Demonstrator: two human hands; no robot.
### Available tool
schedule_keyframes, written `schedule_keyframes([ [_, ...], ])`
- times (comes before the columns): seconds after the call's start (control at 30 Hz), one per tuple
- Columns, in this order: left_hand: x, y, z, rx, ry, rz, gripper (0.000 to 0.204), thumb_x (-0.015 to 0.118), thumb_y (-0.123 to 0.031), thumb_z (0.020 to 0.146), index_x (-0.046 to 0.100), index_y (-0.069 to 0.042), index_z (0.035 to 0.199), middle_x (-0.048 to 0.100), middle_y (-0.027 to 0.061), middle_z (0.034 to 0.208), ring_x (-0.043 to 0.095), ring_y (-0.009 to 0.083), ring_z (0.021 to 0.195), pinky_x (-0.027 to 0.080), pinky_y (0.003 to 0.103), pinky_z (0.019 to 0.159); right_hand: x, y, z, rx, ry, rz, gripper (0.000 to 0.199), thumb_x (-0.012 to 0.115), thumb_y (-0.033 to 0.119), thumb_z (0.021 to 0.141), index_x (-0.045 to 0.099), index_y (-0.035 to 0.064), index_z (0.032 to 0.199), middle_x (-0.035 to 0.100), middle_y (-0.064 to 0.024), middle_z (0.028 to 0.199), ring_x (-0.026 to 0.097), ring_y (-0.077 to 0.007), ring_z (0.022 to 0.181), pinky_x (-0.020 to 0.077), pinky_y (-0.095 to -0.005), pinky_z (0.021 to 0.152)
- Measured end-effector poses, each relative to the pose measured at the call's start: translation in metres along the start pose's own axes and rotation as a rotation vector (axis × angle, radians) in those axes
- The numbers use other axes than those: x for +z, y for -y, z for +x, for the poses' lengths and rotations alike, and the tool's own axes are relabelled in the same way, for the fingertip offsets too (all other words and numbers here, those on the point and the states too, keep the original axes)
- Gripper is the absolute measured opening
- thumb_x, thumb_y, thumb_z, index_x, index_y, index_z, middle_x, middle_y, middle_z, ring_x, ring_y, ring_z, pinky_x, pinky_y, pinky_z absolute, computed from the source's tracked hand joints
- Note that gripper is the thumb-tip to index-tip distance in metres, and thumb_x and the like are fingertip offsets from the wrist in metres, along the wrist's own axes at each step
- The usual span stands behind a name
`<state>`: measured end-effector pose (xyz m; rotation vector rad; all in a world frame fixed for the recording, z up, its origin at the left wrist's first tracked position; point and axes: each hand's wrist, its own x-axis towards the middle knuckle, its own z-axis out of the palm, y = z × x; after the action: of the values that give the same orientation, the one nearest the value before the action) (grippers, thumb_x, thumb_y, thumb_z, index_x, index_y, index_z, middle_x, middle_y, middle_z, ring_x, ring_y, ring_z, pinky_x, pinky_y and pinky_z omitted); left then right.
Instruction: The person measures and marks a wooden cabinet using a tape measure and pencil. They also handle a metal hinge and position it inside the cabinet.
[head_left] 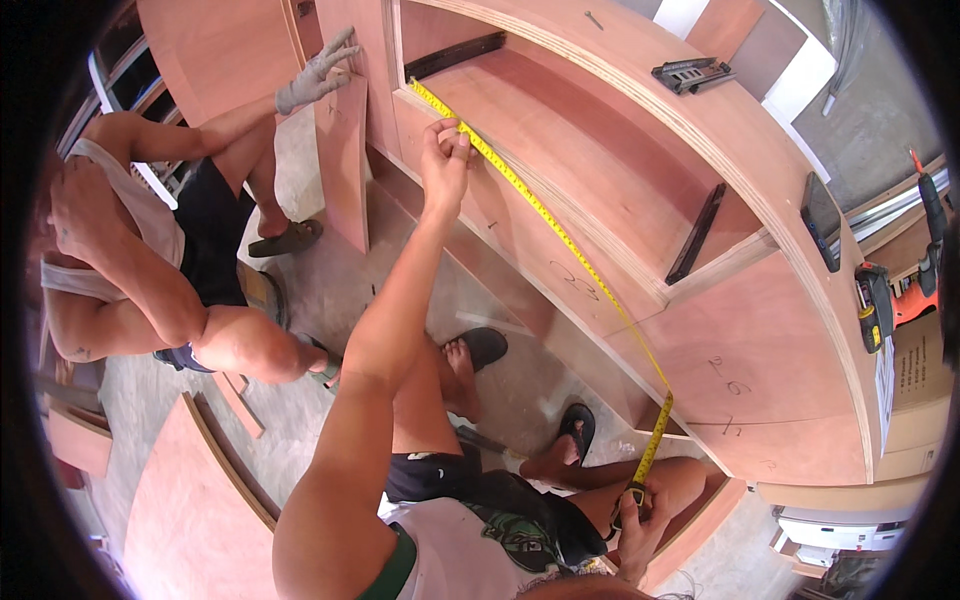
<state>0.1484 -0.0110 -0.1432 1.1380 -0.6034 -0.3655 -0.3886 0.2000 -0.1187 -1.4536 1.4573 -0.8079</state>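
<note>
My left hand (445, 150) pinches the yellow tape measure (560, 240) against the plywood cabinet (740, 330); my right hand (640, 510) grips its case low down, fingers mostly hidden. Beneath is a concrete floor (330, 290). A crouching co-worker's gloved hand (315, 75) steadies a panel (343, 160).

A brown cardboard box (915, 370) with dark print stands at the right edge, beside the plywood cabinet (760, 350). A dark phone (820, 222), screen blank, lies on the cabinet's top edge.
</note>
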Motion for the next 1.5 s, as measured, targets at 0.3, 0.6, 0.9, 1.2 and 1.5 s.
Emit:
schedule_keyframes([
  [0.3,0.006,-0.016,0.013,-0.029,0.091,0.127,0.046,0.047,0.003,0.1,0.044,-0.01,0.144,0.063,0.0035,0.093,0.059,0.0113,0.086,0.047,0.026,0.078,0.017,-0.001,0.005,-0.007,-0.035,0.003,0.038,0.072,0.018,0.09,0.056,-0.0024,0.117,0.064,-0.0053,0.08,0.06,-0.0108,0.069,0.0469,-0.025,0.062],
  [0.6,-0.007,-0.01,0.028,0.464,0.221,0.704,0.04,0.048,0.013,0.086,0.066,-0.007,0.116,0.063,0.0151,0.097,0.062,0.03,0.091,0.051,0.04,0.084,0.021,0.009,0.011,-0.019,-0.064,0.01,0.036,0.071,0.017,0.09,0.057,-0.0031,0.116,0.064,-0.0058,0.079,0.059,-0.0109,0.068,0.046,-0.0252,0.061],
  [0.9,-0.006,-0.034,0.026,0.604,0.278,0.925,0.026,0.051,0.01,0.09,0.062,-0.002,0.112,0.063,0.0197,0.108,0.063,0.042,0.102,0.051,0.048,0.086,0.018,0.01,0.014,-0.013,-0.082,-0.012,0.038,0.074,0.02,0.09,0.057,-0.0027,0.116,0.066,-0.0047,0.079,0.061,-0.0106,0.069,0.0472,-0.0249,0.062],
  [1.2,-0.016,-0.036,0.022,0.599,0.291,0.991,0.031,0.051,0.011,0.086,0.06,-0.001,0.113,0.063,0.0195,0.111,0.062,0.0424,0.105,0.051,0.05,0.088,0.015,0.009,0.011,0.073,-0.03,-0.006,0.04,0.075,0.025,0.09,0.059,-0.003,0.114,0.068,-0.0073,0.081,0.062,-0.0119,0.072,0.0488,-0.0264,0.064],
  [1.5,-0.011,-0.038,0.022,0.57,0.272,1.013,0.036,0.047,0.015,0.084,0.059,-0.001,0.115,0.062,0.0182,0.115,0.061,0.0419,0.108,0.051,0.05,0.088,0.013,0.019,-0.002,0.121,0.009,-0.141,0.038,0.073,0.025,0.091,0.059,-0.0017,0.114,0.068,-0.0081,0.082,0.065,-0.0147,0.072,0.0511,-0.0285,0.065],
])
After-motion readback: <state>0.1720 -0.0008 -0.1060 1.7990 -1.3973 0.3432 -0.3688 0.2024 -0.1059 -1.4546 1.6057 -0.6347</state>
